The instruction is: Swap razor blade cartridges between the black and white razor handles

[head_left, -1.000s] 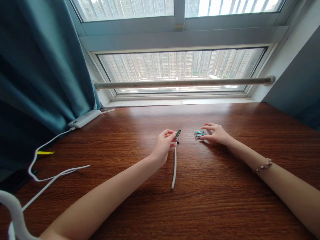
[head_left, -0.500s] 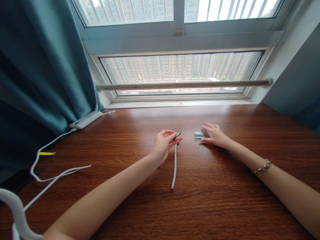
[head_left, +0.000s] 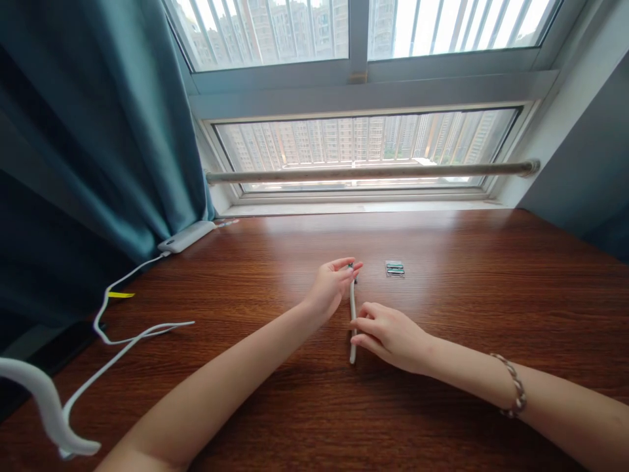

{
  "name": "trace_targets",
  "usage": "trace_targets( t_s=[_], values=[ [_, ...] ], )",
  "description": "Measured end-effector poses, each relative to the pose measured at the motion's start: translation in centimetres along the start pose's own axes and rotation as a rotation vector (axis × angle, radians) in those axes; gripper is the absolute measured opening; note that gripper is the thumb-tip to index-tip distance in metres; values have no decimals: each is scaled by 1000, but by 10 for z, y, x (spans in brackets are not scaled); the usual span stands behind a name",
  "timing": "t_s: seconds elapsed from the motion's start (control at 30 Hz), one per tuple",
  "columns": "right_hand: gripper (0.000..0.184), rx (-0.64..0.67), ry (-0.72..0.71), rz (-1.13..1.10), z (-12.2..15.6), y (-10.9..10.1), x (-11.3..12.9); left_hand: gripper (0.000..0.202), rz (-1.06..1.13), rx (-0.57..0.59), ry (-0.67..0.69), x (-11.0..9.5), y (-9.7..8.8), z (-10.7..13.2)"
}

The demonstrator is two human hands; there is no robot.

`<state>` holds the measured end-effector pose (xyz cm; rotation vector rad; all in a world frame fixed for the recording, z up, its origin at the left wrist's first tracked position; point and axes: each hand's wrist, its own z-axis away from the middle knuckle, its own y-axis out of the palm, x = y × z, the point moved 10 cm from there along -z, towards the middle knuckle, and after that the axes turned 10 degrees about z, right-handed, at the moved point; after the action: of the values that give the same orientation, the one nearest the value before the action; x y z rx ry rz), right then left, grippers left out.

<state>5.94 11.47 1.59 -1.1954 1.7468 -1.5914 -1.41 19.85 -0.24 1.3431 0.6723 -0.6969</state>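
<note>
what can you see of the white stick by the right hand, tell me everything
The white stick is slim, smooth-looking and nearly straight, perhaps plastic, with a blunt near end. It runs lengthwise away from the viewer over the brown wood-grain tabletop. The right hand has its fingertips across the lower half; how firmly they grip is unclear. The far end reaches the fingers of the left hand, beside a small dark part; whether those join is unclear.

The left arm (head_left: 230, 373) and right arm (head_left: 472, 373) stretch forward, bare. The left hand (head_left: 334, 283) reaches farther, fingers extended; the right hand (head_left: 393, 333) sits farther back, turned inward, fingers bent, perhaps pinching, though I can't quite tell.
</note>
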Motion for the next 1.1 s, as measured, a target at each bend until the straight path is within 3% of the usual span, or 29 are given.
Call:
trace_targets(
  t_s=[0.13, 0.23, 0.37, 0.5, 0.6, 0.7, 0.87, 1.1],
  values=[
    [20, -35, 215, 20, 3, 1, -29, 30, -113, 74, 31, -3, 11, 5],
    [4, -69, 323, -101, 4, 0, -47, 35, -196, 159, 95, -11, 19, 8],
    [22, -96, 451, -391, 12, 2, -71, 46, -216, 211, 154, -18, 18, 16],
    [33, -253, 534, -540, 35, -11, -89, 44, -233, 203, 52, -4, 6, 30],
    [29, -358, 515, -448, 51, -26, -90, 40, -243, 206, -24, 6, 0, 41],
    [25, -416, 399, -238, 57, -40, -77, 41, -245, 211, -48, 8, -1, 48],
    [34, -420, 207, 12, 57, -40, -55, 41, -209, 201, -40, 1, -3, 50],
    [32, -378, 301, 104, 59, -36, -67, 40, -280, 188, 9, -6, -7, 44]
  ],
)
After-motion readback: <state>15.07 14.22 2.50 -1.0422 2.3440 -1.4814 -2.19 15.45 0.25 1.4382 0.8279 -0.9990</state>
